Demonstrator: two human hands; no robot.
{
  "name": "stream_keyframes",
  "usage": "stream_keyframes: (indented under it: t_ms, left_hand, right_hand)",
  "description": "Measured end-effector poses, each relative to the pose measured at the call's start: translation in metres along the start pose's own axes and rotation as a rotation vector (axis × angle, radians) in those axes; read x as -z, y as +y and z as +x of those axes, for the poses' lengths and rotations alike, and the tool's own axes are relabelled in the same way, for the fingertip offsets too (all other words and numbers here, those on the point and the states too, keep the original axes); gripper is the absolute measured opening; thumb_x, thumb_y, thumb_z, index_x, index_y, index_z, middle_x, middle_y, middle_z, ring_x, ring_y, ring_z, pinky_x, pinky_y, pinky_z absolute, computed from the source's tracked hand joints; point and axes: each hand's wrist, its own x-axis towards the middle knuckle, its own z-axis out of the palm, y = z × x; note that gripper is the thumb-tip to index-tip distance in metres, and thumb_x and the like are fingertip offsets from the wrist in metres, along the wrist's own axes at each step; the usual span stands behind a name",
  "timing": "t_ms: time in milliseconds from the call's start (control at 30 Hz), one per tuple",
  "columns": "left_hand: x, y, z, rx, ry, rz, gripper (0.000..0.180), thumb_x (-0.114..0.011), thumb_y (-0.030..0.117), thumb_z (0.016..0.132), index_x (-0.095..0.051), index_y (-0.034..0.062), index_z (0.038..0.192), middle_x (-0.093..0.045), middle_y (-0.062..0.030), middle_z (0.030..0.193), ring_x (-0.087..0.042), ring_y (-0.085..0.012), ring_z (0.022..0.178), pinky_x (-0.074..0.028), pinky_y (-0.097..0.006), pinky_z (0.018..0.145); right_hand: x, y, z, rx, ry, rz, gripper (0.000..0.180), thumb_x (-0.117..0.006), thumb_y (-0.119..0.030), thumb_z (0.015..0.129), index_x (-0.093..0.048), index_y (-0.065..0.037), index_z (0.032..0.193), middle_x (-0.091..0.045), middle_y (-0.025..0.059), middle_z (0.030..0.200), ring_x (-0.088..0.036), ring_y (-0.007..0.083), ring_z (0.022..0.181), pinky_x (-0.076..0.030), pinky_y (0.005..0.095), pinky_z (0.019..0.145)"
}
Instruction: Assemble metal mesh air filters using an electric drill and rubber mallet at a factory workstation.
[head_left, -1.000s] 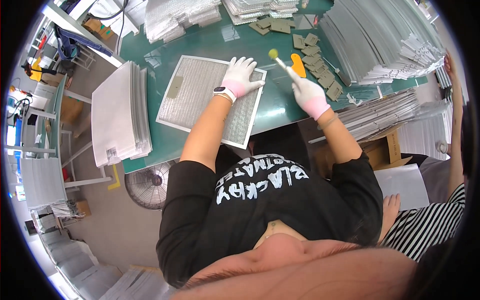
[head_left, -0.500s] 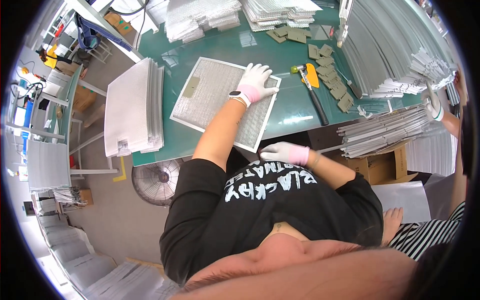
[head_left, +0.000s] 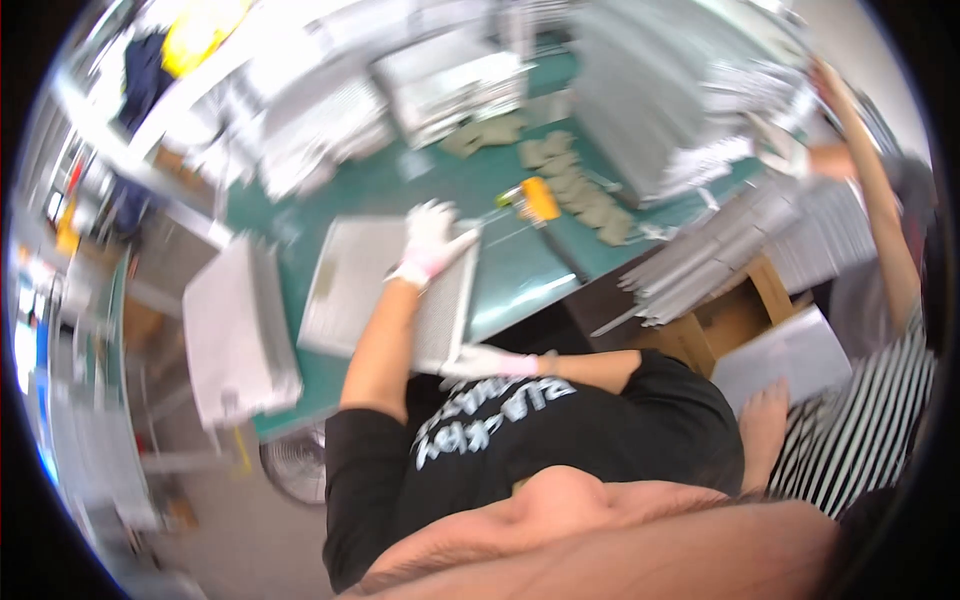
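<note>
A framed mesh filter panel [head_left: 345, 290], silvery with a pale rim, lies on the green table [head_left: 500, 310] in front of me. My left hand [head_left: 430, 242], in a white and pink glove, rests on its far right part with fingers spread. At the panel's near right corner is my right hand [head_left: 490, 362], gloved alike; blur hides whether its fingers grip the edge. To the right lie a hammer [head_left: 560, 250] with a dark handle and a flat yellow-orange piece [head_left: 540, 198]. Several olive-grey flat pieces [head_left: 585, 195] form a row beyond them.
A stack of mesh panels [head_left: 235, 335] stands at the table's left edge. More stacks [head_left: 325, 125] line the back, with a tall one [head_left: 650, 100] at right. White strips [head_left: 700, 250] lie above a cardboard box [head_left: 740, 310]. Another person's arm [head_left: 875, 210] reaches in at right; a fan [head_left: 295, 465] stands below left.
The whole view has shifted and blurred. My right hand has moved up to the panel's near corner. My left hand stays spread on the panel, which now sits straighter before me.
</note>
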Motion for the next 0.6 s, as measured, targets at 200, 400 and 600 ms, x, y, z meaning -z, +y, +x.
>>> stream_keyframes:
  t_ms: [200, 400, 600]
  left_hand:
    - [0.068, 0.006, 0.009, 0.145, 0.178, -0.204, 0.038, -0.069, 0.032, 0.084, -0.06, 0.0031, 0.106, -0.059, -0.0174, 0.109, -0.05, -0.04, 0.112, -0.031, -0.049, 0.106]
    - [0.155, 0.081, 0.008, -0.104, 0.457, -0.203, 0.036, -0.067, 0.014, 0.077, -0.058, 0.0042, 0.11, -0.054, -0.0144, 0.107, -0.048, -0.0378, 0.114, -0.023, -0.054, 0.114]
    - [0.172, 0.136, -0.003, -0.415, 0.405, -0.078, 0.047, -0.075, 0.022, 0.063, -0.059, 0.0076, 0.105, -0.052, -0.0119, 0.097, -0.052, -0.033, 0.102, -0.025, -0.061, 0.111]
  right_hand:
    - [-0.002, -0.022, 0.012, 0.306, 0.017, -0.032, 0.07, -0.06, -0.007, 0.089, -0.023, 0.0, 0.148, -0.043, 0.0123, 0.143, -0.043, 0.02, 0.129, -0.041, 0.0379, 0.105]
    - [0.005, -0.055, -0.017, 0.542, 0.082, -0.296, 0.076, -0.059, -0.024, 0.092, -0.018, 0.012, 0.146, -0.031, 0.035, 0.144, -0.039, 0.0418, 0.131, -0.033, 0.0418, 0.11]
    - [0.001, -0.046, -0.001, 0.497, 0.14, -0.429, 0.053, -0.059, -0.009, 0.088, -0.041, 0.006, 0.136, -0.052, 0.019, 0.132, -0.052, 0.029, 0.121, -0.041, 0.0428, 0.102]
